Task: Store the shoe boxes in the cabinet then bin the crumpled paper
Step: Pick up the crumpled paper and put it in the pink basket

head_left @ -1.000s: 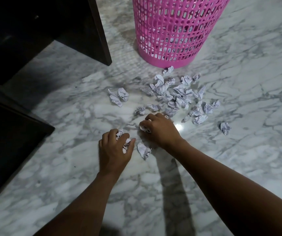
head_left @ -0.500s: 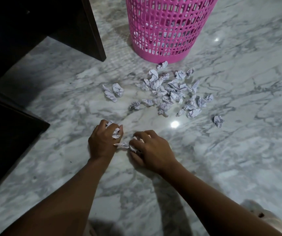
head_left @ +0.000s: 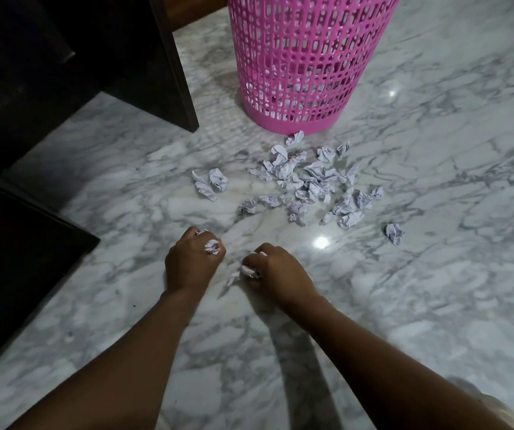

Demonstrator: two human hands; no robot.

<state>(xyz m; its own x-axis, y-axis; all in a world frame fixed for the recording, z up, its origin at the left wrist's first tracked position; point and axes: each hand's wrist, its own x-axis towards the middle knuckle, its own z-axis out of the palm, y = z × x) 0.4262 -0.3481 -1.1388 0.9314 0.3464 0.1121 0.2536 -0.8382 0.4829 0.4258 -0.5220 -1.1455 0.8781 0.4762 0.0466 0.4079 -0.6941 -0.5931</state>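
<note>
Several crumpled white paper balls [head_left: 310, 184] lie scattered on the marble floor in front of a pink lattice bin [head_left: 305, 57]; some paper shows through its holes near the bottom. My left hand [head_left: 192, 260] grips crumpled paper [head_left: 212, 246] in its curled fingers, low over the floor. Beside it, my right hand [head_left: 276, 270] grips another crumpled paper [head_left: 248, 271], with a scrap sticking out to the left. Two balls [head_left: 210, 183] sit apart at the left of the pile, and one [head_left: 394, 232] lies alone at the right.
A dark cabinet [head_left: 63, 72] fills the upper left, and its open door panel [head_left: 16, 259] juts out at the left edge. The white marble floor [head_left: 435, 290] stretches to the right and toward me.
Both hands drew back from the pile toward me, each closing round crumpled paper. The loose ball that lay by my right wrist is no longer on the floor.
</note>
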